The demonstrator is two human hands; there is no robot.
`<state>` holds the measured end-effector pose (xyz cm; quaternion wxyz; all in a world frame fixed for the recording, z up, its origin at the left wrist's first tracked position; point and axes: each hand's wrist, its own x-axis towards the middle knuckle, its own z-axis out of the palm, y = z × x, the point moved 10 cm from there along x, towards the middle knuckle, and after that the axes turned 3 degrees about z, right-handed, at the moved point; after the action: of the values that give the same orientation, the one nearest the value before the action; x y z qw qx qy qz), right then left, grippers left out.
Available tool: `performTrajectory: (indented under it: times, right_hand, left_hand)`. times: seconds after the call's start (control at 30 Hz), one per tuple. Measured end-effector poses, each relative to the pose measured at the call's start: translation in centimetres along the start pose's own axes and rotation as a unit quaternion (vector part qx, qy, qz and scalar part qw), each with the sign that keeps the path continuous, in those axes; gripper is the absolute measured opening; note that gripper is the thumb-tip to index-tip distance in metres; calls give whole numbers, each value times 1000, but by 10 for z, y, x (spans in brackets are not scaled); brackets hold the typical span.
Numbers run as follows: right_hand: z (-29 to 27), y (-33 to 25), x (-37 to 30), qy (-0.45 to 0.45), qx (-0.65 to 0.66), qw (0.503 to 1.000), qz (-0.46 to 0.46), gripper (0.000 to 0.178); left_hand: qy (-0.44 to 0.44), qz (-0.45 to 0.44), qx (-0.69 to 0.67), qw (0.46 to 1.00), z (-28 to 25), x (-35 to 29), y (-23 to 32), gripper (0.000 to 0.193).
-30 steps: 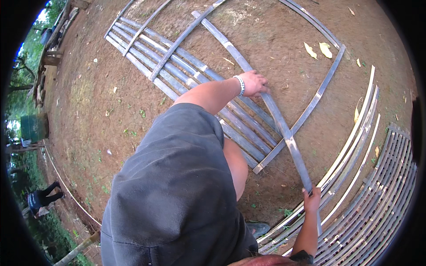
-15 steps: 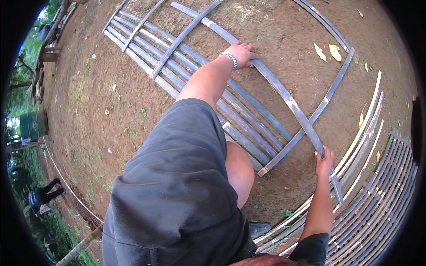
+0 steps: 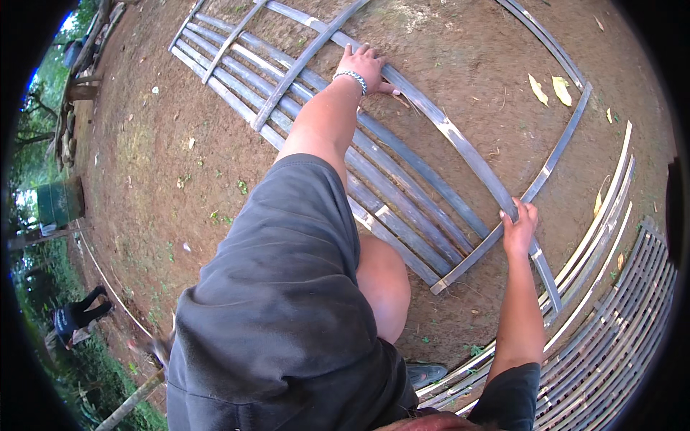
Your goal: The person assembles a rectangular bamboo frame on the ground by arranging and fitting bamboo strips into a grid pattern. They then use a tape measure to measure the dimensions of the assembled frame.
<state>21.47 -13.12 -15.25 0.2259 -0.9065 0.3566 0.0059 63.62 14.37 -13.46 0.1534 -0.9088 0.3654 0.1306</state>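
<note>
A long, flat grey bamboo slat (image 3: 460,144) lies slantwise over a frame of parallel bamboo slats (image 3: 374,172) joined by crosspieces on the ground. My left hand (image 3: 363,68), with a chain bracelet at the wrist, rests against the near edge of this slat, fingers and thumb spread. Lower down, my right hand (image 3: 519,228) grips the same slat, thumb on one side and fingers on the other. It is close to where the slat crosses the end crosspiece (image 3: 550,161). The slat's lower end extends past my right hand.
Loose bamboo strips (image 3: 611,208) lie to the right, beside a finished-looking slatted bamboo panel (image 3: 611,337). Dry yellow leaves (image 3: 561,90) are scattered on the brown dirt. A green container (image 3: 61,201) stands far left, and another person (image 3: 75,316) is in the left background.
The slat has shifted up and left, its upper part now closer to the frame's crosspieces. Both my hands have moved up-left, the left hand now at the slat's edge with fingers spread.
</note>
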Motion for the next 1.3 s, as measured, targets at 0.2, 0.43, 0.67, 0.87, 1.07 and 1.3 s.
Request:
performTrajectory:
  times: [0.2, 0.43, 0.67, 0.87, 1.07, 1.3]
  right_hand:
    - [35, -79, 20, 12, -64, 998, 14, 52]
    - [14, -79, -6, 66, -66, 995, -27, 68]
    - [-49, 108, -104, 18, -171, 977, 126, 80]
    - [-41, 167, -101, -25, -135, 973, 187, 61]
    - [-43, 117, -50, -3, -94, 985, 145, 51]
    - [-9, 55, -20, 10, -134, 988, 77, 53]
  left_hand:
    - [77, 167, -30, 982, 3, -12, 49, 95]
    - [75, 243, -82, 964, 26, -18, 69, 69]
    - [118, 253, -116, 953, 22, -12, 70, 57]
    - [105, 252, -119, 955, 27, -5, 63, 57]
    - [76, 156, -109, 979, 30, 0, 11, 56]
    - [60, 12, -65, 996, 45, -21, -55, 70]
